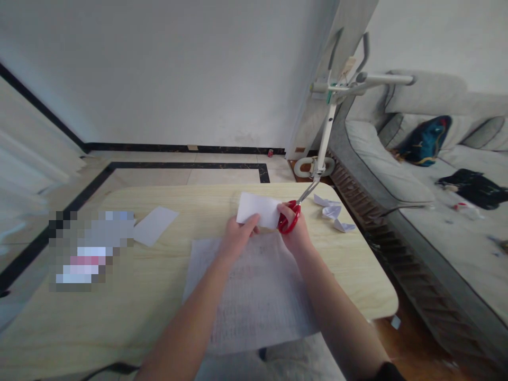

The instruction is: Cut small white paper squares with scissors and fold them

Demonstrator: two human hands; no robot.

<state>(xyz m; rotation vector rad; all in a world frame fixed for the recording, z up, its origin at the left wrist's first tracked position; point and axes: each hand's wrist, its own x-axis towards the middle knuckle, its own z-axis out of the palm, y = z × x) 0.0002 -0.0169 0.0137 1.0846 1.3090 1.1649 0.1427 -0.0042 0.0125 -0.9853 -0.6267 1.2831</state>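
Note:
A small white sheet of paper [260,209] is held up over the far middle of the table. My left hand [240,233] is closed on its lower left part, thumb on top. Red-handled scissors [293,214] are in my right hand [296,230], their blades pointing away to the upper right. The fingers of that hand also touch the paper's right edge. Below both hands lies a large printed sheet [257,291], partly covered by my forearms. Another white sheet of paper [156,226] rests on the table to the left.
Folded paper scraps [331,211] lie at the right of the wooden table [357,275]. A blurred-out patch [95,248] covers something at the left. Beyond the table stand white exercise equipment [326,132] and a grey sofa [448,227]. One scrap [396,321] is on the floor.

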